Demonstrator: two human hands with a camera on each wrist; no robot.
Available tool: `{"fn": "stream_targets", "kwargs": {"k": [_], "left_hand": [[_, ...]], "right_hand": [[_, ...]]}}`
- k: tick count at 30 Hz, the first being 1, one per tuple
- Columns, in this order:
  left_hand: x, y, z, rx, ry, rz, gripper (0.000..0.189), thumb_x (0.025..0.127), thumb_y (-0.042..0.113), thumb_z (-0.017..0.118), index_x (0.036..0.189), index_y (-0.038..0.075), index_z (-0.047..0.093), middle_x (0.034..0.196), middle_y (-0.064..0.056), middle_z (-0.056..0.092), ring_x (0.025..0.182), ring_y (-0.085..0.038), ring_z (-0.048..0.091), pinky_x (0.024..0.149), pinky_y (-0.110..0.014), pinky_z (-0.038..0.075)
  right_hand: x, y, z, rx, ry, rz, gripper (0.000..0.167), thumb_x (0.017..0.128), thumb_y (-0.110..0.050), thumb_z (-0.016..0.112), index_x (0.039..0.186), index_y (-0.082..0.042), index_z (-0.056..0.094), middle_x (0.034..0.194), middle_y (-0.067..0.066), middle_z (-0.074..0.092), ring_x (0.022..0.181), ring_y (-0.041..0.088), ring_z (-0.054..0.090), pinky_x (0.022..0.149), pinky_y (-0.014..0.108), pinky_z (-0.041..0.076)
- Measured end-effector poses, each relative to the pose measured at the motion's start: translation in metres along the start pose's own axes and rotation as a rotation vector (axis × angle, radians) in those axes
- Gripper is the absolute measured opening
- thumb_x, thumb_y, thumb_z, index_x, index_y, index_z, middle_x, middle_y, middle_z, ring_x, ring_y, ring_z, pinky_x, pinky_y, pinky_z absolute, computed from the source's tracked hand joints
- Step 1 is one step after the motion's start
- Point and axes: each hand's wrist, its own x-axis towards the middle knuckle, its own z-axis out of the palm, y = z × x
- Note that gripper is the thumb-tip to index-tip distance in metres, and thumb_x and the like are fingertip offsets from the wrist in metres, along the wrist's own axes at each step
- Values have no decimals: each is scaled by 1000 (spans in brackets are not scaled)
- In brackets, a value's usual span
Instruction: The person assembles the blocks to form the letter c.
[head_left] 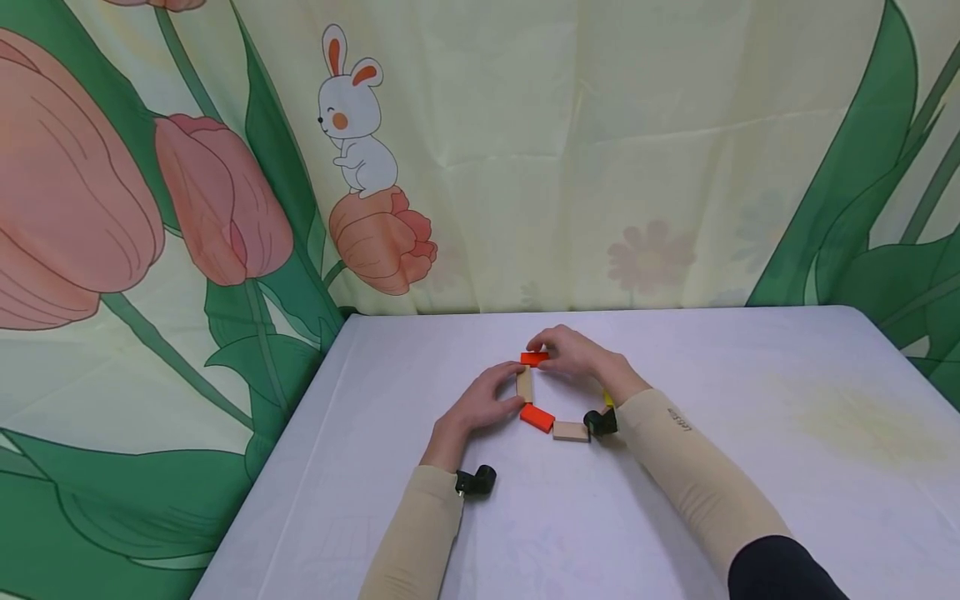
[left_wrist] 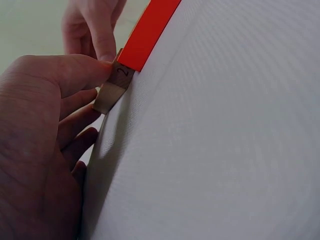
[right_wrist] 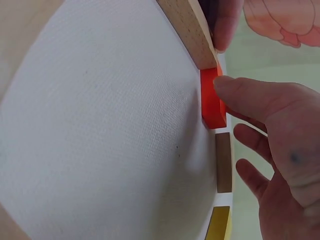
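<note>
Several red, plain wood and yellow blocks stand in a curved row on the white-covered table [head_left: 420, 533]. My right hand [head_left: 585, 354] pinches the red block [head_left: 534, 359] at the far end, its thumb on the near face in the right wrist view. That red block [right_wrist: 212, 100] meets the end of a wooden block [right_wrist: 187, 30]. My left hand [head_left: 483, 398] holds this wooden block [head_left: 524, 386] between thumb and fingers. Beside the left thumb is a second red block [head_left: 537, 417], whose side [left_wrist: 150, 35] shows large in the left wrist view.
Another wooden block [head_left: 571, 431] continues the row to the right. A yellow block [head_left: 608, 400] is partly hidden behind the right wrist and its black camera [head_left: 600, 422]. A curtain [head_left: 510, 167] printed with tulips and a rabbit hangs behind the table's far edge.
</note>
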Motion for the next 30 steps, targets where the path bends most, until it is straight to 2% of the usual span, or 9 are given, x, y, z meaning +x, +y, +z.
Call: {"fn": "stream_targets", "kwargs": {"k": [5, 18, 30], "left_hand": [[-1, 0, 0, 7, -1, 0, 59, 94, 30, 67, 149, 19, 51, 154, -1, 44, 143, -21, 36, 116, -46, 32], [-1, -3, 1, 4, 2, 38, 57, 95, 27, 66, 149, 17, 51, 154, -2, 45, 143, -22, 37, 117, -44, 31], [-1, -2, 1, 12, 2, 28, 58, 95, 28, 66, 149, 17, 51, 154, -2, 44, 144, -22, 36, 117, -44, 31]], "right_hand": [[0, 0, 3, -6, 9, 22, 33, 94, -6, 70, 126, -7, 69, 124, 8, 65, 116, 28, 55, 102, 45, 48], [2, 4, 5, -47, 38, -45, 27, 91, -1, 71, 118, -5, 72, 113, 6, 69, 109, 28, 57, 96, 44, 50], [2, 1, 2, -75, 35, -37, 28, 92, -2, 70, 119, -6, 72, 112, 5, 69, 110, 29, 54, 98, 45, 48]]}}
